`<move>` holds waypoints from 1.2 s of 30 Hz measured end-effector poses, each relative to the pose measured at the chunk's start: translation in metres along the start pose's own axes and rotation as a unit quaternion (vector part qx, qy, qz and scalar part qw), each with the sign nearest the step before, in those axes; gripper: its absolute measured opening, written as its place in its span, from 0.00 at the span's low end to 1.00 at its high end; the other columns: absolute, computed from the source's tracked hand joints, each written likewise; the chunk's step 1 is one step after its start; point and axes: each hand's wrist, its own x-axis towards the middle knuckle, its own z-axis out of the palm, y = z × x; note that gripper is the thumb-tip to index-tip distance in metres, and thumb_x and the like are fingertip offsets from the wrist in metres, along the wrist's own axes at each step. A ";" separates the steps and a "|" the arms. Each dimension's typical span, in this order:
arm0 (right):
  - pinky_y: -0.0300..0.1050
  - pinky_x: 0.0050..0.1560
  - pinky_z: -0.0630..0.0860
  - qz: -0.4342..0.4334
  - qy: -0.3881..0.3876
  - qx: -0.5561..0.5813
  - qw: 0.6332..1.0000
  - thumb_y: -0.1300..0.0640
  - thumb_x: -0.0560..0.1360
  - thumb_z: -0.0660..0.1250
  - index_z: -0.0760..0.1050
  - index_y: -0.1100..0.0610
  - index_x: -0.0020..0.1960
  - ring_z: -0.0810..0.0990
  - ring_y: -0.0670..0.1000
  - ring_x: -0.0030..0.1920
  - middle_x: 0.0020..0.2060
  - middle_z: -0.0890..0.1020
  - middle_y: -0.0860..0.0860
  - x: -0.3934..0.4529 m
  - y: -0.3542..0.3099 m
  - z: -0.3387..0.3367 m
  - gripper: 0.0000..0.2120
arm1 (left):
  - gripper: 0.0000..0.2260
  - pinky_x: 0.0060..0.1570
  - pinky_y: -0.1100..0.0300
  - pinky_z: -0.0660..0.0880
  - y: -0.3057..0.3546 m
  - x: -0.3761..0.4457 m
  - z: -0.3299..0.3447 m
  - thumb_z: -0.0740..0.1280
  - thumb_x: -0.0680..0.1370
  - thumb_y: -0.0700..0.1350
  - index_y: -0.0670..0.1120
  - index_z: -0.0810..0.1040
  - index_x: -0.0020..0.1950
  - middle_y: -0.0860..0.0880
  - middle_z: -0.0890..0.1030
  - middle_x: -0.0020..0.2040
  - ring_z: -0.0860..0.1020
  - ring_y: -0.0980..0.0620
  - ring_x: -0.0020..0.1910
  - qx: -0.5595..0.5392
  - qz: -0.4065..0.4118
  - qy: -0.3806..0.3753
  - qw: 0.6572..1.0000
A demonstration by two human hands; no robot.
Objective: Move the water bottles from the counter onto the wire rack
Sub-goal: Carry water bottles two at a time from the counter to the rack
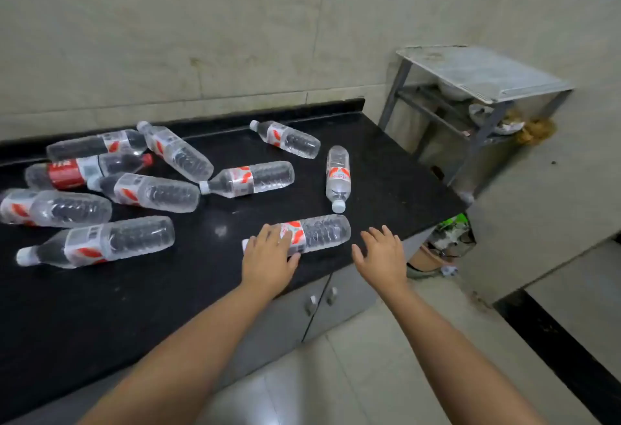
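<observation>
Nearest water bottle's (319,232) neck under left hand (268,251), cap hidden.

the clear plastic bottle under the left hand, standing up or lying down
Lying down. The clear plastic water bottle rests on its side on the black counter, with the left hand resting on it.

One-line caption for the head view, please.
Left hand rests on the nearest bottle on the black counter; right hand hovers open beside it; rack empty on top.
</observation>
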 end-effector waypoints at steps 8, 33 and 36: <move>0.51 0.74 0.53 -0.130 -0.051 -0.041 0.989 0.57 0.77 0.58 0.61 0.58 0.72 0.56 0.55 0.75 0.73 0.64 0.54 0.139 0.035 0.003 0.24 | 0.27 0.73 0.48 0.49 0.018 0.080 0.044 0.44 0.79 0.59 0.48 0.59 0.73 0.47 0.61 0.75 0.58 0.50 0.75 0.031 0.008 -0.002 0.999; 0.54 0.61 0.68 -0.460 -0.224 -0.201 0.835 0.32 0.71 0.57 0.41 0.41 0.74 0.73 0.61 0.61 0.66 0.67 0.57 0.312 -0.017 0.031 0.39 | 0.38 0.62 0.50 0.68 0.033 0.178 0.021 0.68 0.73 0.50 0.45 0.47 0.74 0.37 0.57 0.70 0.69 0.37 0.64 -0.375 -0.540 0.095 0.747; 0.53 0.59 0.70 -0.381 -0.234 -0.175 0.877 0.33 0.71 0.58 0.39 0.43 0.74 0.73 0.61 0.61 0.65 0.68 0.59 0.294 -0.006 0.037 0.41 | 0.34 0.61 0.58 0.65 0.024 0.180 0.015 0.69 0.72 0.44 0.44 0.54 0.73 0.39 0.60 0.70 0.67 0.42 0.65 -0.365 -0.445 0.047 0.817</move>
